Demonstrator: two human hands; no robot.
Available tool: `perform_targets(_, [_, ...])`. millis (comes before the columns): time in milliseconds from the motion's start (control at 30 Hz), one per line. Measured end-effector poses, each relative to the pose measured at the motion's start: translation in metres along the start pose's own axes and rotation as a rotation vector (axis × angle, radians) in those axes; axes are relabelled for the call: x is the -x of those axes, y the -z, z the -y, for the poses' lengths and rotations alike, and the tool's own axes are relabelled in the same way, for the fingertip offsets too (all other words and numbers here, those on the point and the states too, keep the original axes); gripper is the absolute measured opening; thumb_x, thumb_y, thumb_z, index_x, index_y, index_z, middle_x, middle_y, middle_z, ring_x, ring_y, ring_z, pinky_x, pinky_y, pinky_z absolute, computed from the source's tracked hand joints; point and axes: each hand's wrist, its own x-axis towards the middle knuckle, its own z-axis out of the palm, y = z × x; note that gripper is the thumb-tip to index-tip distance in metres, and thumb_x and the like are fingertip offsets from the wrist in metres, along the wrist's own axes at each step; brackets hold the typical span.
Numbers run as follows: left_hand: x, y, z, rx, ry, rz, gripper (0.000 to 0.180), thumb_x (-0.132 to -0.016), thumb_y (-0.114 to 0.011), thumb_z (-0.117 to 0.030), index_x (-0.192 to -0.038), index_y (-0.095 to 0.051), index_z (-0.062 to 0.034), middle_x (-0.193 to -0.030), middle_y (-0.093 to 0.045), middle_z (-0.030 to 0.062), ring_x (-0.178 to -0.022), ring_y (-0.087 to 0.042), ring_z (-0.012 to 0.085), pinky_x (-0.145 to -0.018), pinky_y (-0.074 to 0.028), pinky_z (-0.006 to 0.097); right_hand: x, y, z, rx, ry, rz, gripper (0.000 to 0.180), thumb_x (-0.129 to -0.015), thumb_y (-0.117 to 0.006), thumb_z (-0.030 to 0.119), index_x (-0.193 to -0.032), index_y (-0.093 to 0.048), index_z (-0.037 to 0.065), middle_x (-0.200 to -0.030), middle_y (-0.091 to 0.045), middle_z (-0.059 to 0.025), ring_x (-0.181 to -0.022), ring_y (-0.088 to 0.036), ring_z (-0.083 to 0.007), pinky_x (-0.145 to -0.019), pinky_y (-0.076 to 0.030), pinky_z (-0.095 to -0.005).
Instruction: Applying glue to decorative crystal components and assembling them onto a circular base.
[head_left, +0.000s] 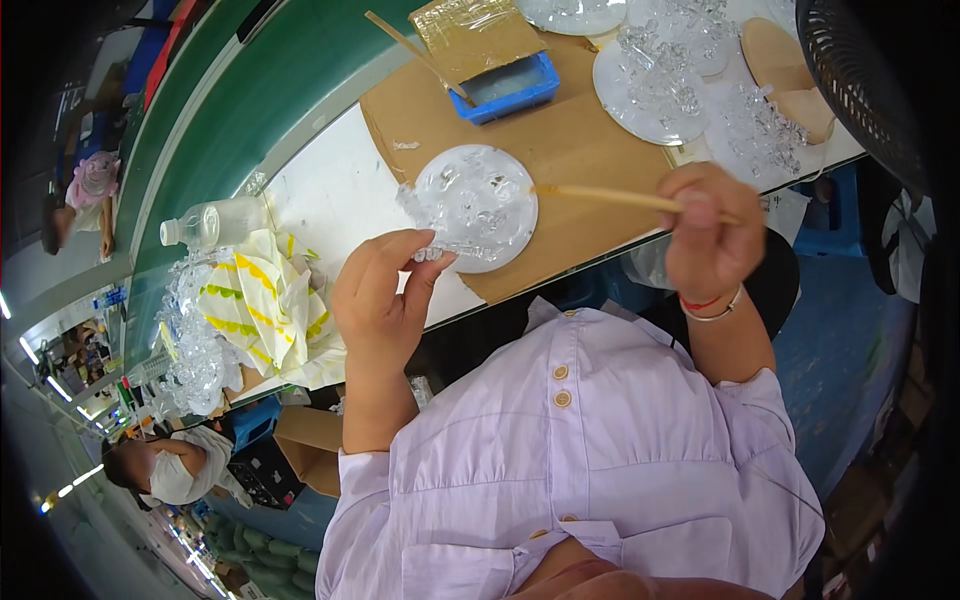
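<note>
My left hand [385, 290] pinches a small clear plastic piece [432, 254] between thumb and fingertips, at the near left rim of a round white plate [515, 235]. Several clear pieces [480, 185] lie on that plate. In my right hand [708, 225] is a thin wooden stick [610, 197], held level, its tip near the plate's right rim. A blue tub [515, 90] with pale contents stands beyond the plate; a brown cardboard flap [475, 38] rests over its back, and another stick [415, 55] leans in it.
White discs heaped with clear pieces [655, 85] fill the far right, near a dark basket-like mesh [860, 80]. On the left are a clear bottle [215, 226], a crumpled yellow-white wrapper [265, 300] and more clear pieces [190, 350]. Brown cardboard [590, 150] covers the tabletop. Two people sit farther left.
</note>
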Motion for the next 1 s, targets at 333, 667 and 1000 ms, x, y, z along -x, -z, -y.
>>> perform_targets(333, [0.003,-0.011,-0.015,-0.083,0.029,-0.034,0.027,-0.068,-0.081,-0.005,-0.090,-0.066,-0.0035,-0.078,-0.066,0.0087,-0.057,-0.058,0.0183,-0.051,-0.046,0.027,-0.073,-0.034,-0.027,0.404,0.100,-0.035,0.011,-0.091,-0.063,0.010,-0.086,-0.058,0.002,-0.061,-0.058,-0.0034,-0.053,-0.053,-0.0077,-0.049,-0.041,-0.0207])
perform_targets(667, [0.005,-0.015,-0.013,-0.082,0.020,-0.050,0.027,-0.068,-0.081,-0.005,-0.091,-0.066,-0.0039,-0.077,-0.066,0.0082,-0.059,-0.058,0.0201,-0.052,-0.046,0.030,-0.076,-0.052,-0.062,0.517,0.142,0.068,0.014,-0.091,-0.064,0.014,-0.084,-0.057,0.005,-0.058,-0.054,-0.0039,-0.047,-0.051,-0.0132,-0.045,-0.039,-0.0246])
perform_targets(1000, [0.003,-0.015,-0.014,-0.050,0.034,-0.042,0.025,-0.069,-0.081,-0.005,-0.090,-0.066,-0.0036,-0.077,-0.066,0.0080,-0.055,-0.057,0.0161,-0.045,-0.045,0.026,-0.062,-0.021,-0.036,0.392,0.125,-0.027,0.011,-0.095,-0.057,0.010,-0.090,-0.055,0.001,-0.071,-0.063,-0.0075,-0.054,-0.050,-0.0060,-0.048,-0.039,-0.0208])
